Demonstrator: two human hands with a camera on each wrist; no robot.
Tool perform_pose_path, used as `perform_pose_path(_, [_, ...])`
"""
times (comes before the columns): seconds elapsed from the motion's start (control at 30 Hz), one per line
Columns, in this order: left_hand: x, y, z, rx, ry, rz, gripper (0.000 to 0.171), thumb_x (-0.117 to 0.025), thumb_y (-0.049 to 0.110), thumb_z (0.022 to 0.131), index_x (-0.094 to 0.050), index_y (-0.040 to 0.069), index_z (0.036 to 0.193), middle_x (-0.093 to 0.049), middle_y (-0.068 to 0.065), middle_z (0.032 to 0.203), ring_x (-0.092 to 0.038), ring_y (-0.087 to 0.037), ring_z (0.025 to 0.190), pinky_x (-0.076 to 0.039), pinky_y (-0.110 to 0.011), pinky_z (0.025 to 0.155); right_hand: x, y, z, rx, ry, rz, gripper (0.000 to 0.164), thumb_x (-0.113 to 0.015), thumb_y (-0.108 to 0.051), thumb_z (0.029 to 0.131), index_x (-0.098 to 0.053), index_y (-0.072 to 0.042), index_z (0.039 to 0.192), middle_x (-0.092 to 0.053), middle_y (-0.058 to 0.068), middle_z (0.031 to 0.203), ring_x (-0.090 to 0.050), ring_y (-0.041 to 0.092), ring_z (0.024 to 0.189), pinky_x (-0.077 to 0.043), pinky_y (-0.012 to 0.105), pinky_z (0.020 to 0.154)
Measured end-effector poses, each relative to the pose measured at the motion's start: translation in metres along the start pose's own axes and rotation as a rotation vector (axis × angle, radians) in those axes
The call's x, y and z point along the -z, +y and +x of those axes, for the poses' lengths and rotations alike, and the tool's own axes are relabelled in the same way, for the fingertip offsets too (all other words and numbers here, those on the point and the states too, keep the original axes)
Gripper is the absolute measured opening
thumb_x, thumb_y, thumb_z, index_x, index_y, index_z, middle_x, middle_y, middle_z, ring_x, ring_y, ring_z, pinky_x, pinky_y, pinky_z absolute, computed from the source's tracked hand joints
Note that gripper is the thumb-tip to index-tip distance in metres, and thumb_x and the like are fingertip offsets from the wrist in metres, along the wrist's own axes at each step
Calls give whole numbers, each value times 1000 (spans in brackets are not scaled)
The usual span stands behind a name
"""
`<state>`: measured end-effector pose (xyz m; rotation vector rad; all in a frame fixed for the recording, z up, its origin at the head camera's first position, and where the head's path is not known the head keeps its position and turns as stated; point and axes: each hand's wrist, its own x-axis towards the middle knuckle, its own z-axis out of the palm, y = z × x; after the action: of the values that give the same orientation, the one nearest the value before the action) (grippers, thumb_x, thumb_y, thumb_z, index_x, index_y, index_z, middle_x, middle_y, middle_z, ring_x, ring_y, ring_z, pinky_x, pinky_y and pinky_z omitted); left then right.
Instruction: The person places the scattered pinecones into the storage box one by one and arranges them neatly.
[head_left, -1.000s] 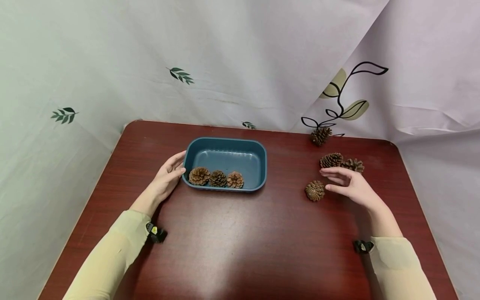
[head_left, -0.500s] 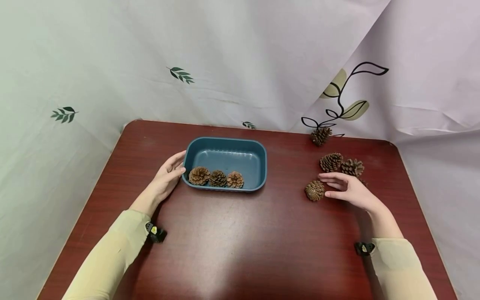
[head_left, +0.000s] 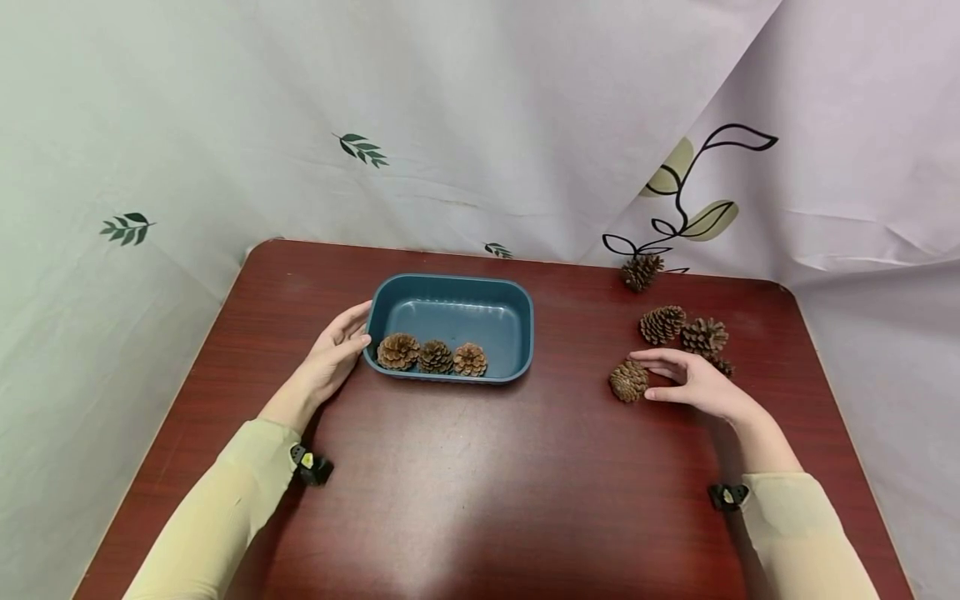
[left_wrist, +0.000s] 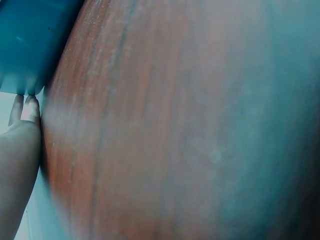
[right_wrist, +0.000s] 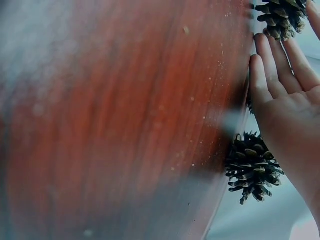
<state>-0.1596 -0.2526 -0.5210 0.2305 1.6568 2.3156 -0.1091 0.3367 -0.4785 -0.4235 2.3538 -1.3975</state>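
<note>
My left hand (head_left: 333,357) rests against the left end of a blue plastic box (head_left: 522,350), its fingertips at the outer wall. Inside the box three pine cones stand in a row along the near side: a wide one (head_left: 398,352), a darker one (head_left: 435,357) and a lighter one (head_left: 470,360). On the right, my right hand (head_left: 693,383) is at a single pine cone (head_left: 628,381) on the table. Its fingers lie along the far side and the thumb near the right side. In the right wrist view those fingers look nearly straight, close to that cone (right_wrist: 282,19).
Beyond the right hand lie several more pine cones: one near the back edge (head_left: 642,272), an oblong one (head_left: 662,324), an open-scaled one (head_left: 704,335) and one partly hidden (head_left: 721,365). A patterned white cloth (head_left: 465,125) hangs behind the red-brown table (head_left: 450,483).
The right hand has moved a little toward the person and left, bringing its fingers and thumb to the nearest loose cone. The left hand and the box have stayed put.
</note>
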Motion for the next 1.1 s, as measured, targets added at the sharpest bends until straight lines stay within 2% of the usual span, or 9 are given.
perform_pose_path(0.17, [0,0,0,-4,-1,3,56,-50,-6,108,-41,11,160,-59,15,146,-55,1,136,-46,-15,109,-1,-2,0,-22,2,-45,56,-82,-8,93,-62,-2,145,-63,-16,141,-55,-20,122,-44,5,102])
perform_pose_path(0.43, [0,0,0,-3,-2,1,55,-51,-6,107,-42,12,159,-60,15,146,-55,0,136,-47,-15,109,-1,-5,1,-50,11,-107,53,-83,-13,93,-66,-6,143,-64,15,147,-55,-20,120,-47,7,100])
perform_pose_path(0.53, [0,0,0,-1,-3,2,56,-51,-5,108,-41,11,160,-59,14,146,-55,0,136,-47,-15,109,-1,-5,2,-47,16,-115,52,-83,-13,94,-66,-6,142,-65,15,146,-55,-20,120,-47,7,99])
perform_pose_path(0.57, [0,0,0,0,-4,2,55,-51,-5,108,-42,12,159,-59,14,146,-55,0,137,-47,-15,109,-1,-5,2,-47,18,-116,52,-83,-13,94,-66,-5,142,-66,10,144,-55,-20,119,-47,7,99])
perform_pose_path(0.7, [0,1,0,1,-6,-2,53,-50,-6,108,-45,16,156,-59,13,146,-55,-1,137,-47,-15,109,-1,-5,3,-55,28,-127,50,-82,-14,94,-67,-6,141,-67,9,143,-56,-20,118,-48,8,98])
perform_pose_path(0.8, [-1,1,0,0,-4,-8,54,-51,-6,107,-46,16,156,-60,13,146,-55,-1,136,-47,-15,108,-2,-6,3,-62,33,-136,48,-82,-14,95,-68,-7,140,-67,15,142,-57,-19,116,-49,8,96])
perform_pose_path(0.97, [-2,2,0,-2,-2,-19,55,-52,-6,107,-43,12,158,-60,12,146,-55,-3,136,-47,-16,108,-2,-7,3,-60,46,-142,46,-81,-13,95,-68,-6,139,-70,18,138,-60,-18,113,-51,10,92])
perform_pose_path(1.1, [-1,2,-1,5,0,-9,53,-51,-5,107,-46,16,156,-60,13,146,-55,-1,136,-47,-15,108,-2,-9,4,-68,58,-148,45,-80,-13,96,-68,-6,139,-70,18,136,-61,-17,111,-52,11,91])
